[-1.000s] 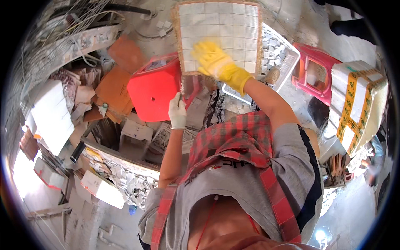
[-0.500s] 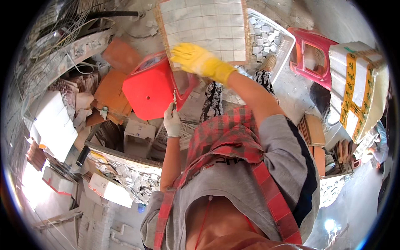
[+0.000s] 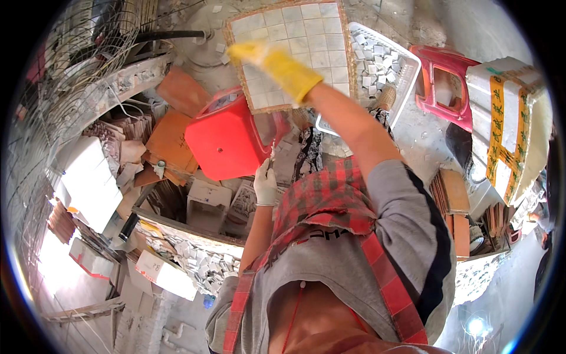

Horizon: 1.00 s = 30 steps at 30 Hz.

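A framed board [image 3: 323, 44] set with a grid of pale square tiles is in front of me, a brownish rim around it. My right hand [image 3: 280, 68], in a yellow rubber glove, is over the board's left part, its fingertips near the left rim. Motion smears its fingers, so their grip cannot be told. Lower down, my left hand [image 3: 265, 184], in a white glove, is closed around a thin, pale-tipped tool [image 3: 272, 156] that points upward. The tool's exact kind is unclear. A red plastic stool [image 3: 221, 138] lies on its side just left of that hand.
Right of the board, a white plastic basket [image 3: 407, 74] holds many loose tiles. Beyond it are a pinkish-red stool [image 3: 448, 85] and a white foam box [image 3: 480, 133] with yellow tape. Cardboard sheets [image 3: 171, 141] and a heap of tile pieces [image 3: 203, 259] are at left.
My right hand has swung left and upward across the board. The view has shifted, and the board's tile grid looks tilted differently. My left hand still holds the thin tool.
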Each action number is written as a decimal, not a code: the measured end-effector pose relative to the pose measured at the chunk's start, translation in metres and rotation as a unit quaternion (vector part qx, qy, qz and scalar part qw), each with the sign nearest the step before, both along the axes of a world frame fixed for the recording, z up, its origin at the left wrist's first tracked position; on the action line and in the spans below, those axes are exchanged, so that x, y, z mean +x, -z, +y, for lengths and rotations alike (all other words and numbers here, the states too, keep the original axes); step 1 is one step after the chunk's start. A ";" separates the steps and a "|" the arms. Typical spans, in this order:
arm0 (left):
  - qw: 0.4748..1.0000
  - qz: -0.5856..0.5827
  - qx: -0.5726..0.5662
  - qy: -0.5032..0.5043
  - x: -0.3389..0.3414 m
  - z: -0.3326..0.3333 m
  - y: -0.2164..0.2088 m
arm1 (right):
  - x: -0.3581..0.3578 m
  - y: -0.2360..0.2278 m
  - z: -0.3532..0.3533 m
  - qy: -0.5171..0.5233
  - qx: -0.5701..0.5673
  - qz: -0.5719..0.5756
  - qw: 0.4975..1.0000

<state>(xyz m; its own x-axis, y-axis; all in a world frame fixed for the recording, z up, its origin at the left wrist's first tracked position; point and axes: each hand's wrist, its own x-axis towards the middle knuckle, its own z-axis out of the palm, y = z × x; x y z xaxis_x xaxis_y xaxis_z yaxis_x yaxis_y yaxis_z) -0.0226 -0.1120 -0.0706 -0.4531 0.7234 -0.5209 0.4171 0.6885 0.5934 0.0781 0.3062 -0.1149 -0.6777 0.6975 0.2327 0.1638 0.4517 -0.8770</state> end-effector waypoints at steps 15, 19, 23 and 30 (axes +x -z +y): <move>0.967 -0.096 0.101 0.211 0.085 0.212 -0.088 | 0.414 -0.009 -0.034 0.236 -0.615 0.323 0.680; 0.882 -0.160 0.248 0.367 0.240 0.338 -0.170 | 0.548 -0.046 -0.136 0.308 -0.617 0.370 0.622; 0.728 -0.168 0.398 0.532 0.433 0.448 -0.266 | 0.631 -0.116 -0.266 0.568 -0.535 0.269 0.564; 0.528 -0.025 0.347 0.775 0.749 0.536 -0.245 | 0.692 -0.174 -0.474 0.740 -0.452 0.330 0.373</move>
